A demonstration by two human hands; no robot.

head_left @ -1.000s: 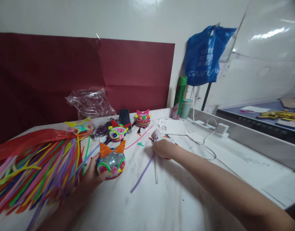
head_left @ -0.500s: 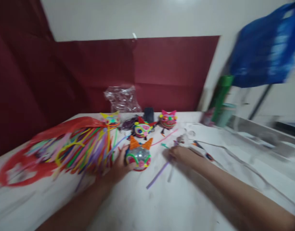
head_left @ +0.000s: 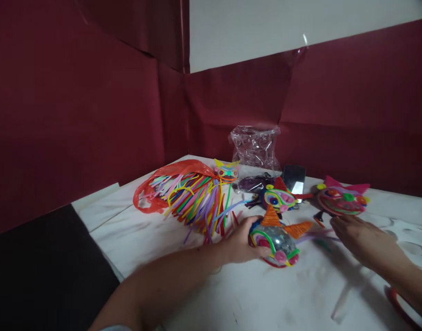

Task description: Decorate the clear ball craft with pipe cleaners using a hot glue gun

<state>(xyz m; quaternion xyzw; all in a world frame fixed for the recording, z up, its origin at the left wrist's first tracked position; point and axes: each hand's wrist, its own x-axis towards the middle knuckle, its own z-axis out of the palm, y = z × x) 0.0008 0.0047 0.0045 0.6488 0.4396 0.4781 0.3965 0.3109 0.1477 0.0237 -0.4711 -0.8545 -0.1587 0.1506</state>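
My left hand [head_left: 243,242] grips a clear round ornament [head_left: 278,240] with orange ears, green outlines and a pink nose, near the table's middle. At the right my right hand [head_left: 358,234] is closed, palm down, with its fingertips by a purple strip [head_left: 316,235]; whether it pinches the strip is blurred. Just behind the held piece sits a blue-eyed ornament [head_left: 278,198] with red ears. A pink-eared ornament [head_left: 343,197] stands beyond my right fingers. Farther left, a yellow-eared ornament [head_left: 227,172] adjoins a pile of coloured pipe cleaners [head_left: 197,200].
A red plastic bag [head_left: 152,204] lies around the pile. Crumpled clear plastic [head_left: 255,147] and a dark phone [head_left: 294,178] are at the back. Red handles, perhaps scissors [head_left: 398,305], lie at lower right. The white table [head_left: 107,230] ends at the left.
The view has swung left, so everything sits farther right in the picture. The orange-eared ornament is tilted now, still in my left hand. My right hand has come nearer the pink-eared ornament.
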